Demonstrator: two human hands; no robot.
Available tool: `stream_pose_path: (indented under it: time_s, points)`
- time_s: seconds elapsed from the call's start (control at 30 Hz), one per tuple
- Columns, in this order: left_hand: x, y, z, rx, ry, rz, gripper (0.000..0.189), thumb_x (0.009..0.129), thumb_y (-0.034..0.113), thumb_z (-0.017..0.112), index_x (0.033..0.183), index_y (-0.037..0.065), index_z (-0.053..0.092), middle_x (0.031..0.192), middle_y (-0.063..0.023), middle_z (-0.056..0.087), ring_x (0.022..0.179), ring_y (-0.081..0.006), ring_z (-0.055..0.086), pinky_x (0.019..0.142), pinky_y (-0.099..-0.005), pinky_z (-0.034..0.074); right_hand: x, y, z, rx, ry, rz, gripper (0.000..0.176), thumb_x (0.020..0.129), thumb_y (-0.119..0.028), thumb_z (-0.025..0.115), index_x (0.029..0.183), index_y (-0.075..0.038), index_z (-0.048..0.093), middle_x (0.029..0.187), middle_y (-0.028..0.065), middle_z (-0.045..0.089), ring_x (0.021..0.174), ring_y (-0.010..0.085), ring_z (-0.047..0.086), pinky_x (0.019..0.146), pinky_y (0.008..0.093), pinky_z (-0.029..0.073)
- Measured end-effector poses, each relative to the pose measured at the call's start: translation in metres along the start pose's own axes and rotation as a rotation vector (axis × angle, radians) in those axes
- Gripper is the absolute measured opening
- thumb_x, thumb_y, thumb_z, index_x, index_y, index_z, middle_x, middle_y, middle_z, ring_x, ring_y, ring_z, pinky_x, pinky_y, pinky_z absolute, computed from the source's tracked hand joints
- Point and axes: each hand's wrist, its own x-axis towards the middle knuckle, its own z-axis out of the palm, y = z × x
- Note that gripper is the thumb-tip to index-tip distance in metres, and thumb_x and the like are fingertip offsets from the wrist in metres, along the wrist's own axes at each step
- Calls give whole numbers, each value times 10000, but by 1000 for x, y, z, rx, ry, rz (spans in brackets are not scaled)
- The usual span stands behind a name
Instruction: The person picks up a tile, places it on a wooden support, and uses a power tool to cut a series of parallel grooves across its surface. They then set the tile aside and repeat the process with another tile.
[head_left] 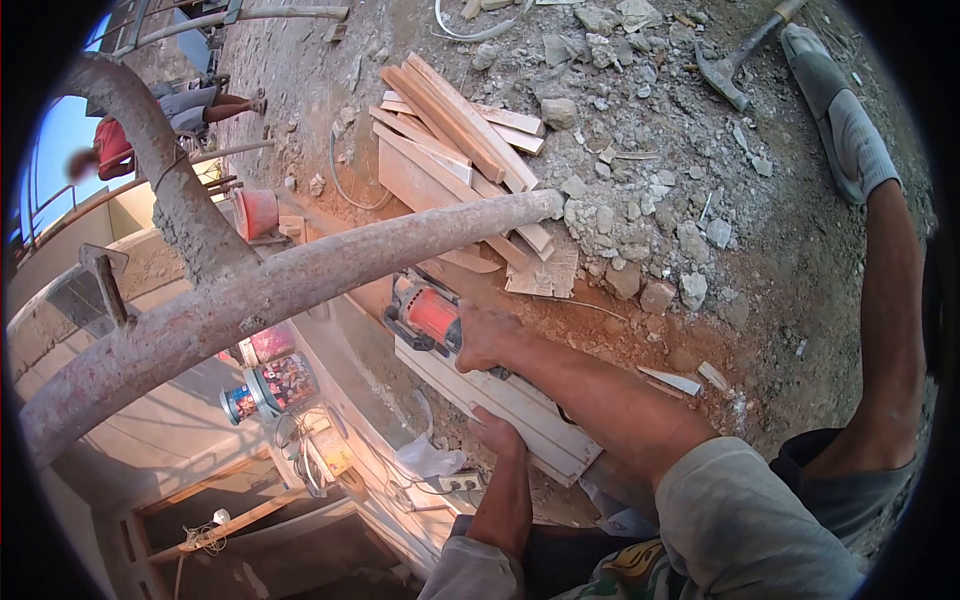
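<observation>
right hand [485,338] closed tight round the rear of an orange power tool [430,315]. fingers wrapped under the body, so only the knuckles and the back of the hand show. the tool's working end sits just below a crusted pipe [300,285] and is hard to make out; cannot tell blade or disc.

left hand [497,432] rests on the near edge of a white board [545,430], lower centre of the frame. its fingers are hidden behind the back of the hand, so cannot tell if they lie flat or hook over the edge. the tool sits at the board's far end, centre of the frame, beside raw earth.

both sleeves are cut off by the bottom edge. the fisheye rim blacks out the corners.

counts: two hands, one power tool, one white board. two cement-caked pipes, the long one crossing the middle, a second pipe [160,170] rising at upper left. one hammer [728,70] at upper right, handle cut off by the top edge. one outstretched leg ending in a grey foot [835,110] along the right side. one red bucket [257,212] left of centre. one heap of wood offcuts [455,125] at top centre, overlapping, too stacked to count. rubble [620,230] scattered right of the heap, uncountable. one power strip [460,482] below the board. another person [115,145] at far upper left, small, partly behind the second pipe.
</observation>
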Motion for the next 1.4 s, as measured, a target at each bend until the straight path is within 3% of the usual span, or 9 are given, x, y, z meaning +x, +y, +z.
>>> stream_pose_path:
  time_s: [0.07, 0.13, 0.37, 0.57, 0.9, 0.97, 1.1, 1.17, 1.4]
  points:
    - [-1, 2, 1, -40, -5, -12, 776, 970, 618, 406, 1231, -110, 468, 1123, -297, 604, 989, -379, 626, 866, -446, 504, -1, 0, 0, -6, -5, 3, 939, 665, -326, 784, 1409, 45, 347, 1234, 256, 623, 1171, 365, 610, 984, 434, 488]
    - [-1, 1, 1, -43, 2, -10, 774, 970, 619, 403, 1229, -108, 471, 1124, -295, 605, 987, -378, 627, 868, -443, 503, -5, -1, -1, 4, 27, 6, 800, 641, -244, 786, 1286, 49, 415, 1196, 239, 647, 1127, 335, 650, 958, 398, 513]
    - [-4, 6, 0, -77, -31, -14, 751, 980, 592, 402, 1281, -95, 432, 1098, -314, 592, 971, -424, 615, 885, -477, 490, -14, -1, -5, 8, 12, 8, 807, 651, -254, 794, 1299, 38, 411, 1211, 232, 643, 1131, 337, 648, 961, 401, 512]
    - [-4, 7, 0, 13, -22, -12, 802, 973, 616, 375, 1249, -132, 459, 1187, -318, 579, 1024, -398, 618, 893, -449, 496, -18, 2, -4, 16, 12, 0, 815, 654, -253, 793, 1312, 35, 406, 1219, 234, 639, 1143, 336, 641, 971, 405, 504]
    - [-18, 24, -2, -11, -16, -87, 844, 964, 643, 357, 1231, -152, 462, 1153, -322, 597, 1004, -409, 629, 889, -463, 498, -22, 4, -2, 1, 25, 17, 802, 646, -251, 795, 1299, 31, 426, 1210, 234, 645, 1137, 344, 642, 978, 419, 496]
    - [-14, 21, -3, 36, -30, -136, 827, 961, 655, 377, 1314, -92, 416, 1174, -337, 577, 1026, -436, 623, 921, -483, 491, -23, 5, -3, 1, 18, 20, 801, 645, -251, 795, 1298, 32, 426, 1203, 233, 648, 1131, 344, 646, 971, 418, 502]
    - [-12, 16, -3, 63, -30, -109, 823, 961, 656, 376, 1310, -88, 422, 1181, -336, 579, 1036, -433, 623, 926, -482, 487, -26, 7, -3, 6, 25, 11, 797, 646, -248, 793, 1295, 34, 427, 1193, 235, 652, 1123, 343, 650, 960, 412, 513]
    - [-16, 21, -2, 59, 10, -59, 863, 952, 663, 361, 1225, -147, 479, 1158, -328, 593, 1017, -416, 622, 905, -461, 490, -26, 7, -3, 8, 23, 6, 795, 647, -248, 792, 1295, 34, 427, 1194, 236, 651, 1124, 343, 650, 959, 409, 514]
    - [-13, 19, -4, 5, -51, -86, 874, 953, 663, 368, 1279, -145, 439, 1179, -325, 583, 1033, -407, 615, 912, -453, 487, -27, 9, -1, -3, 28, -4, 783, 656, -247, 785, 1293, 35, 427, 1198, 238, 647, 1125, 344, 649, 954, 406, 519]
